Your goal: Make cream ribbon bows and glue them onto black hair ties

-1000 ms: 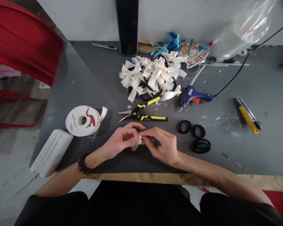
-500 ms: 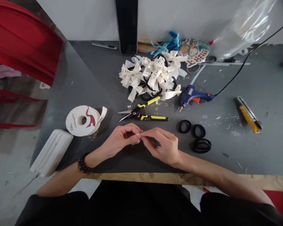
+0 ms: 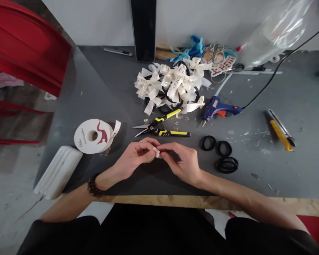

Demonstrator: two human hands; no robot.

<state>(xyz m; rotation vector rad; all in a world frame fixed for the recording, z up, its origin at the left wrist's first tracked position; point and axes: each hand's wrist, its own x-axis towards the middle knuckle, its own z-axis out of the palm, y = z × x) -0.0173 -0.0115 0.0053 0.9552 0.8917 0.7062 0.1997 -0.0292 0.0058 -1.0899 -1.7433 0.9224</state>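
Observation:
A small piece of white ribbon [image 3: 156, 152] is pinched between the fingertips of both hands, above the grey table near its front edge. My left hand [image 3: 134, 157] closes thumb and fingers on it from the left. From the right, my right hand [image 3: 182, 163] holds its other side between thumb and forefinger. The fingers hide most of the ribbon, so its exact shape cannot be made out. Just beyond the hands lie yellow and black snips [image 3: 162, 125], their blades apart. A spool of printed white ribbon [image 3: 87, 138] lies to the left, its loose end sticking up.
White ribbon bows on black hair ties [image 3: 172, 83] are heaped at the back. Right of them lies a blue glue gun [image 3: 218, 108], its cord running off right. Several black hair ties [image 3: 224, 148], a yellow cutter [image 3: 281, 132] and a white box-like device [image 3: 58, 171] also lie here.
My fingers have shifted slightly around the ribbon piece, and more of its white surface shows between the fingertips. Everything on the table stays where it was.

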